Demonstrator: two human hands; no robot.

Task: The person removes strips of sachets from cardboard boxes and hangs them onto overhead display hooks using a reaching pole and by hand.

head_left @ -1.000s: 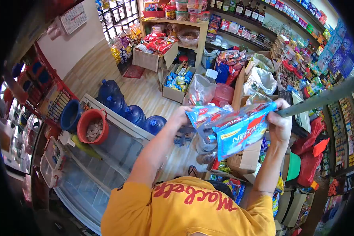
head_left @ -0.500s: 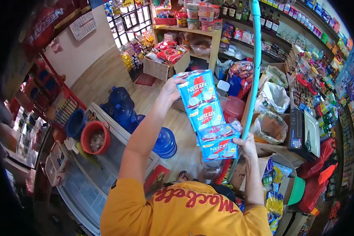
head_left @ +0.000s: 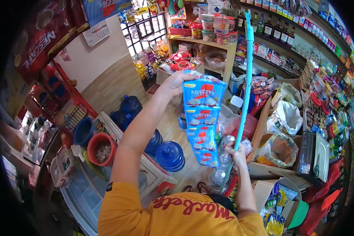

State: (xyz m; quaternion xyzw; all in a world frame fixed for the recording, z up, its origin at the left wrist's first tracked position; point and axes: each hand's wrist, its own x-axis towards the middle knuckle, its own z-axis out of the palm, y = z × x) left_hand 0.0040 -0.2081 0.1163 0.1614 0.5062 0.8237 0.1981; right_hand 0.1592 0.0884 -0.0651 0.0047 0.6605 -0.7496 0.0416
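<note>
My left hand [head_left: 177, 84] is closed on the top edge of a strip of blue Nescafe sachets [head_left: 201, 114], which hangs down unfolded in front of me. To the right, my right hand [head_left: 236, 155] is wrapped round the lower part of a long teal pole [head_left: 248, 74]. The pole stands nearly upright, with a small forked tip at its top. The strip's lower end hangs to the left of my right hand, apart from it.
Blue water jugs [head_left: 170, 156] stand on the floor. A red bucket of coins [head_left: 101, 149] rests on the glass-topped freezer [head_left: 82, 196] at left. Open boxes, bags and a scale [head_left: 312, 157] are at right. Nescafe packs [head_left: 53, 33] hang at upper left.
My right hand has let go of the sachets and now grips the pole. The strip has dropped from a slanted, partly folded position to hanging straight from my left hand. The view has shifted.
</note>
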